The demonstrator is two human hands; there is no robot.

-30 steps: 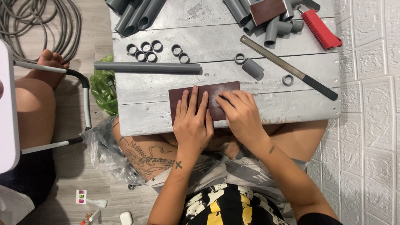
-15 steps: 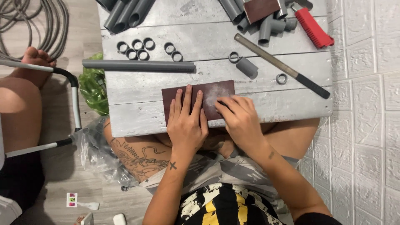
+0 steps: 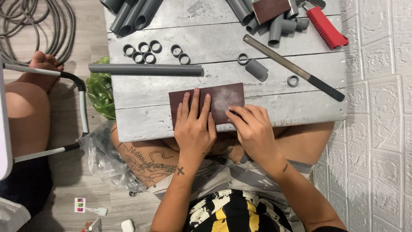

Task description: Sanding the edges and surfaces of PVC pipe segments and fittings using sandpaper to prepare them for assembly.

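With the left hand (image 3: 194,129) spread flat pinning the dark-brown rectangular sandpaper sheet (image 3: 223,96) and the right hand (image 3: 253,129) pinching something hidden at its 5 o'clock corner, fingertips risk abrasion if the sheet slips on the grey plank worktop (image 3: 274,107).

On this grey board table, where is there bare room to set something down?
Bare patches: left of the sandpaper sheet, below the long grey pipe; the plank right of the right hand, below the file; top middle, above the pipe rings. Crowded: both top corners and around the left hand.

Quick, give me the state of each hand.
Left hand: open, flat on the sandpaper sheet.
Right hand: fingers curled on the sheet; anything held is hidden.
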